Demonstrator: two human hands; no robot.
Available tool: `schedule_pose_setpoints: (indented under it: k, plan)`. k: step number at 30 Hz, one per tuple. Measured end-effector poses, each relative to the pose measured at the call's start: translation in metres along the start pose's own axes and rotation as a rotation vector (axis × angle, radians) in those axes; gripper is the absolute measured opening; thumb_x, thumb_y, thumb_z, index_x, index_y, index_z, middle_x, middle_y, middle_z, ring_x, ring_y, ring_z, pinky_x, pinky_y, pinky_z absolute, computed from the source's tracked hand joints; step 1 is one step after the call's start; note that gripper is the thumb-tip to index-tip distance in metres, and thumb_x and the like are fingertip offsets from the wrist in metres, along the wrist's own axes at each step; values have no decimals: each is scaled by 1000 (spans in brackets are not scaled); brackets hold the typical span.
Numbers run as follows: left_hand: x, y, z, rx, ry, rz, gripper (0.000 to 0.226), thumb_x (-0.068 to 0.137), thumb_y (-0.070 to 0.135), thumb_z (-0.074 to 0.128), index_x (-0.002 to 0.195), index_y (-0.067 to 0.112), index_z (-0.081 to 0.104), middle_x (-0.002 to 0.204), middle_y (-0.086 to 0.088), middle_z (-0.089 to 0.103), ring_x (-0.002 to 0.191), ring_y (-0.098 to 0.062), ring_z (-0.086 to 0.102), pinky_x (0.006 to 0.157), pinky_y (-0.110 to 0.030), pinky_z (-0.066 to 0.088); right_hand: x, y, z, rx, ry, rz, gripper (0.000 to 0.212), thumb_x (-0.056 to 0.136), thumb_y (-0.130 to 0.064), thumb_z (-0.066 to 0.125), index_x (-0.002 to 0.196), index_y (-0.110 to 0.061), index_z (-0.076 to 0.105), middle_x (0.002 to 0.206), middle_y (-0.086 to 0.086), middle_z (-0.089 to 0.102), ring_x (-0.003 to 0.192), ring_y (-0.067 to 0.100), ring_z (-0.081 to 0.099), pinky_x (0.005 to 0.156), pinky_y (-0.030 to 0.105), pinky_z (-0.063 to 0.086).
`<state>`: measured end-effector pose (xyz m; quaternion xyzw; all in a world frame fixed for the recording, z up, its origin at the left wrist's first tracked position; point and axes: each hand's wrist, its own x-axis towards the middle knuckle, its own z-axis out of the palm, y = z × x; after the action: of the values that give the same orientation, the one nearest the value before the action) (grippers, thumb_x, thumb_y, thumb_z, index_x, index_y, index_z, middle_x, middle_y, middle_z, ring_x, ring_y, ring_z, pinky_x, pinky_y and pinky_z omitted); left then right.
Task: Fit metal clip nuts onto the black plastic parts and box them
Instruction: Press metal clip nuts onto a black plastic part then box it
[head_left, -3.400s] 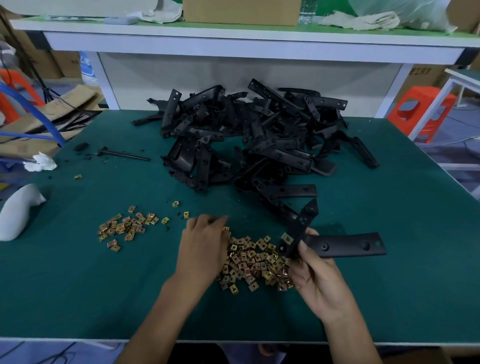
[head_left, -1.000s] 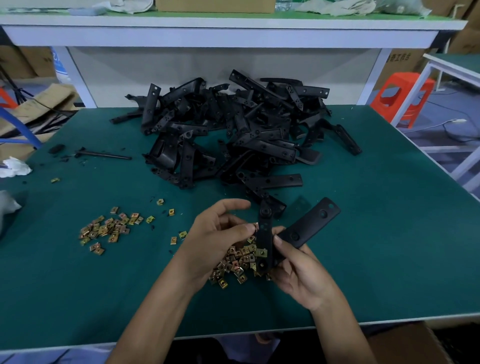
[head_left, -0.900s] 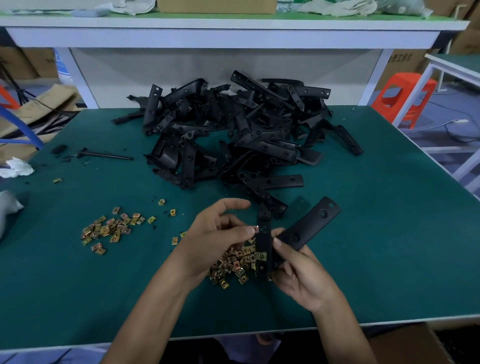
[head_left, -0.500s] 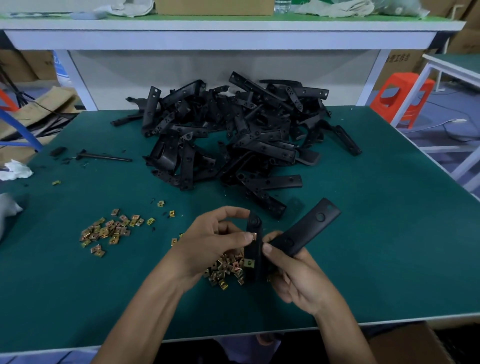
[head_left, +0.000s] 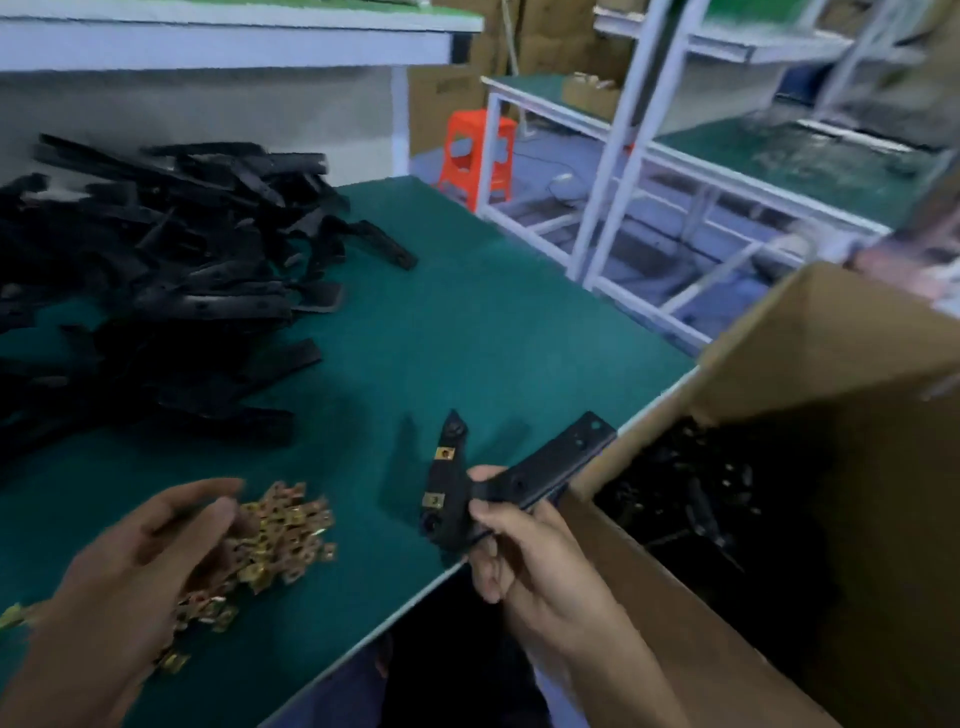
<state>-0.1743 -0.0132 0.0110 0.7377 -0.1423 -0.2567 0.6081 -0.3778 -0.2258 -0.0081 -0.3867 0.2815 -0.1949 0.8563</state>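
My right hand (head_left: 524, 551) grips a black L-shaped plastic part (head_left: 540, 473) near the table's right edge; two brass clip nuts (head_left: 444, 453) sit on its short arm. Its long arm points toward the open cardboard box (head_left: 810, 364) on the right, which holds several black parts (head_left: 691, 499). My left hand (head_left: 140, 561) hovers over the heap of brass clip nuts (head_left: 280, 530) with fingers loosely curled, blurred; I see nothing held in it. A big pile of black parts (head_left: 156, 270) lies at the left on the green mat (head_left: 467, 322).
An orange plastic stool (head_left: 478, 150) stands on the floor beyond the table. White-framed benches with green tops (head_left: 727, 171) fill the right background. A white shelf (head_left: 234, 36) runs above the table's back edge.
The view has swung to the right, bringing the box into sight. My right hand has carried the part toward the box. My left hand has let go of it and dropped back over the nuts.
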Motion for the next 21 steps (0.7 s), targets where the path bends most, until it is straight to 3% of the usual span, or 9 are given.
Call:
schedule_pose_setpoints:
  k: [3,6,7,9,11,13,16,19,21]
  plan:
    - [14,-19,5,34,-44,-37,20,93,37,59,106,38,74,97,-2,77,96,-34,67,78,-41,52,-26,-31,-64,152,287,-157,29,85,-11,67,114,-12,66,65,4,53,44,11,47,37,22,39]
    - [26,-31,14,61,-70,-39,25,101,23,54,98,37,75,99,-7,76,87,-32,65,65,-31,59,-47,-55,-116,228,622,-246,15,98,-17,62,112,-11,66,89,4,67,52,9,54,45,21,47]
    - [27,-32,17,63,-72,-32,25,102,23,54,98,36,75,101,-7,75,87,-32,65,67,-32,60,-52,-58,-126,241,704,-254,15,99,-21,63,111,-12,65,99,5,70,57,10,58,50,21,52]
    - [27,-31,23,57,-100,-26,25,103,23,53,97,35,74,102,-8,74,88,-34,64,74,-39,58,-56,-57,-140,290,802,-263,23,99,-25,64,115,-8,60,111,9,70,71,13,64,64,23,56]
    - [23,-25,26,22,-98,-25,29,102,20,52,93,35,75,99,-9,74,81,-30,63,65,-28,60,-57,-55,-144,307,836,-287,31,100,-25,62,125,-7,56,110,9,70,78,15,64,74,26,54]
    - [14,-17,28,-21,-75,-24,27,100,20,55,94,35,77,95,-8,76,76,-22,66,61,-27,59,-52,-56,-136,214,816,-306,29,101,-26,61,126,-12,61,105,6,72,74,14,63,74,28,51]
    - [-2,-9,26,-62,-48,-42,20,96,25,59,95,34,77,92,-1,77,79,-14,70,74,-38,52,-27,-58,-96,-17,683,-341,20,99,-17,63,118,-15,67,90,6,74,62,13,63,60,28,51]
    - [-13,-6,15,-65,10,-49,20,97,27,59,98,37,76,94,0,76,82,-15,69,73,-37,52,11,-49,-32,-330,400,-364,15,97,-7,63,106,-16,70,82,4,74,59,11,65,49,21,51]
    - [-18,-6,6,-57,35,-55,21,99,30,57,99,42,74,96,3,76,80,-12,69,72,-32,51,41,-37,15,-556,160,-357,15,95,-9,66,103,-22,71,82,-1,74,66,10,67,53,21,53]
